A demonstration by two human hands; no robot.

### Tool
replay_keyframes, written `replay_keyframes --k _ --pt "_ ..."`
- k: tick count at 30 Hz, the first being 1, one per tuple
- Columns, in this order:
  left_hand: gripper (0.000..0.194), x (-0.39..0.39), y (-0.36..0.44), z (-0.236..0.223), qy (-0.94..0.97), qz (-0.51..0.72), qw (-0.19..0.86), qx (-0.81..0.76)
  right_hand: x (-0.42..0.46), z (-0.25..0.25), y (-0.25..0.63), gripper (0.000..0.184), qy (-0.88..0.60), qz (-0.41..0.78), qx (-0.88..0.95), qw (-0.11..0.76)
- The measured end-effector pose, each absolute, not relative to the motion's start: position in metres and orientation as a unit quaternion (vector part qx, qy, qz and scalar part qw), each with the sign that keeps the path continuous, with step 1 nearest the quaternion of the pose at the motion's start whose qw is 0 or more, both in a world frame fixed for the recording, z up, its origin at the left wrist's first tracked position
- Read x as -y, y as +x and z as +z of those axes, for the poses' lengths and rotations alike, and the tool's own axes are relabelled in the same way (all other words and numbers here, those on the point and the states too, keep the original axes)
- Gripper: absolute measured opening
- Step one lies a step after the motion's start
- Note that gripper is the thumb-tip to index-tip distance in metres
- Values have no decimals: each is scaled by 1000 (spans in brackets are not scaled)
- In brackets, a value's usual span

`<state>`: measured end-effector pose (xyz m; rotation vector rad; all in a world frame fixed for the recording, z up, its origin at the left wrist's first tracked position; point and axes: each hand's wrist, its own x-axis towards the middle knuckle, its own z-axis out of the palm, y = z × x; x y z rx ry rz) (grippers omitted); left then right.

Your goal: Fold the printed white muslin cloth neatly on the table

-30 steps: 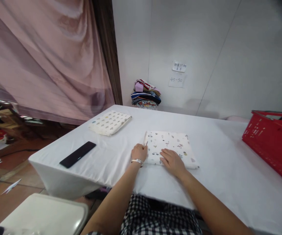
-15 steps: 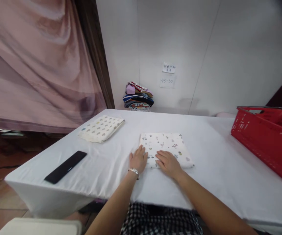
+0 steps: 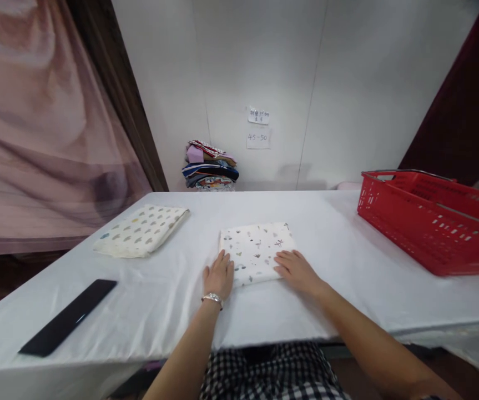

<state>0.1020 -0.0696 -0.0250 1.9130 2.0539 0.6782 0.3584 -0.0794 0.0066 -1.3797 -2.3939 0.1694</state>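
A folded white cloth (image 3: pixel 260 250) printed with small plants and birds lies flat on the table in front of me. At its left edge, near the front corner, rests my left hand (image 3: pixel 219 276), fingers stretched out flat. My right hand (image 3: pixel 299 270) lies on the cloth's right front corner with its fingers extended and palm down. Neither hand grips the cloth; both only touch it. Farther left sits a second folded cloth (image 3: pixel 143 230), cream with grey cloud-like shapes.
White fabric covers the table (image 3: pixel 160 311). A long black flat object (image 3: pixel 70 316) lies at the left front. On the right stands a red plastic basket (image 3: pixel 422 222) with metal handles. Beyond the far edge is a pile of folded fabrics (image 3: pixel 210 166), below paper signs (image 3: pixel 258 138) on the wall.
My right hand has slid right across the cloth to its right front corner. My left hand stays at the left edge. The view has turned to the right, showing more of the basket.
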Motion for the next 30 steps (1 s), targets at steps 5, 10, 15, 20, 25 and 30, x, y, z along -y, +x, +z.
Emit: replay_keyframes --k 5,10,15,20,25,30 --pt "43 69 102 -28 657 241 117 -704 81 -9 413 40 -599 127 749 251" --pt "51 70 101 -24 612 279 102 -733 69 -20 430 49 -665 245 640 297" --pt "53 61 102 -14 565 283 151 -760 52 -15 423 50 -667 278 633 278" --pt "47 48 104 -17 578 272 145 -755 50 -10 412 39 -659 225 663 274" --pt "46 27 82 -11 598 292 147 -732 77 -20 397 36 -640 238 671 288" --pt "49 13 52 -3 573 288 193 -743 92 -24 393 36 -583 303 704 270"
